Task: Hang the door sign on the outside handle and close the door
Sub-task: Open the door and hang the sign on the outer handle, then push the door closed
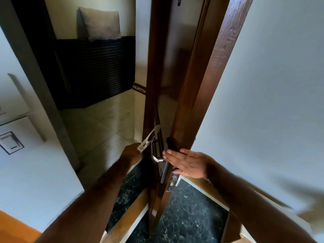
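A dark brown wooden door (pixel 177 71) stands ajar, seen edge-on in the middle of the view. A silver lever handle (pixel 156 157) sticks out from its left face, on a dark lock plate (pixel 164 170). My left hand (pixel 132 153) grips the lower end of a white door sign (pixel 149 138), whose cut-out top rises beside the door just above the handle. My right hand (pixel 188 163) lies flat with fingers stretched out against the door's edge, fingertips by the handle's base.
The brown door frame (pixel 220 71) runs up to the right of the door, with a white wall (pixel 273 88) beyond. A dark slatted unit (pixel 98 71) with a pillow (pixel 101 23) stands past the doorway. A wall panel (pixel 11 142) is at left.
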